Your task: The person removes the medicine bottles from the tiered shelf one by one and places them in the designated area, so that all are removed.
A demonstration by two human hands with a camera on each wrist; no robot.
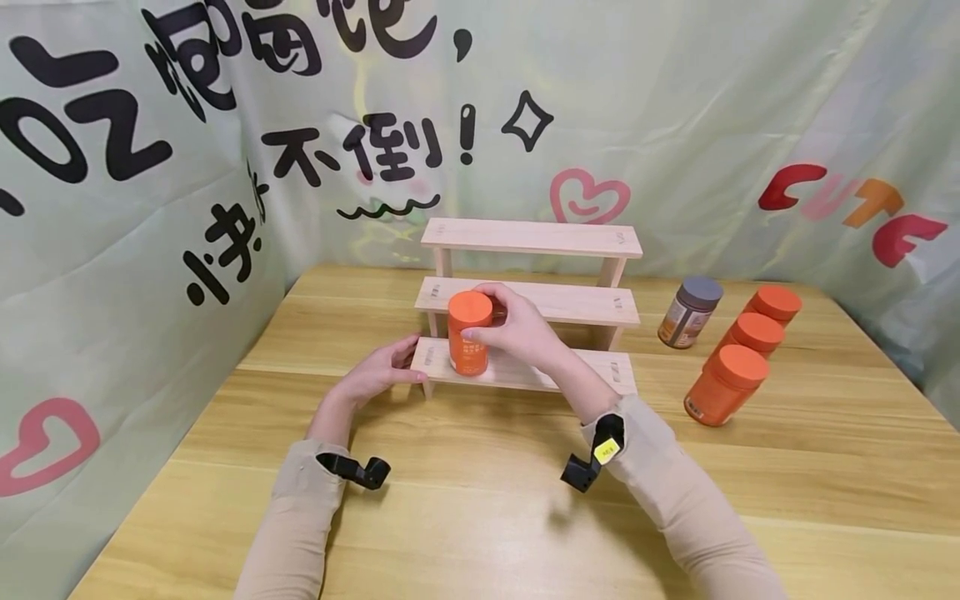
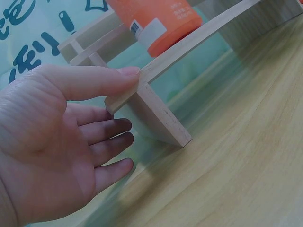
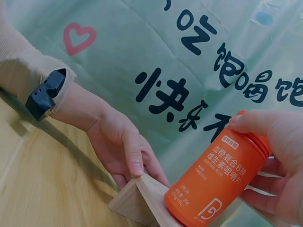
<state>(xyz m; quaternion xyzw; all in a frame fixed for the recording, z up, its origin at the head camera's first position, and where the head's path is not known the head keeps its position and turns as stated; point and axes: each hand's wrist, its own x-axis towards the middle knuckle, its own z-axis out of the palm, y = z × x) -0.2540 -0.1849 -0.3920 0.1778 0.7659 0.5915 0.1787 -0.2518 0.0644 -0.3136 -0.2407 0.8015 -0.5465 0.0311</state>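
Note:
An orange supplement bottle (image 1: 468,340) stands upright near the left end of the lowest board of a three-tier wooden shelf (image 1: 525,377). My right hand (image 1: 521,327) grips the bottle by its upper part, thumb on the near side and fingers behind. In the right wrist view the bottle (image 3: 215,177) shows white printing on its label. My left hand (image 1: 378,367) holds the left end of that lowest board. In the left wrist view its thumb lies on the board's corner, the index fingertip touches just below, and the other fingers stay apart from the wood.
Right of the shelf stand several orange bottles (image 1: 726,385) in a slanting row. A brown bottle with a grey lid (image 1: 688,312) is between that row and the shelf. A printed cloth (image 1: 675,108) hangs behind and beside the wooden table (image 1: 465,500).

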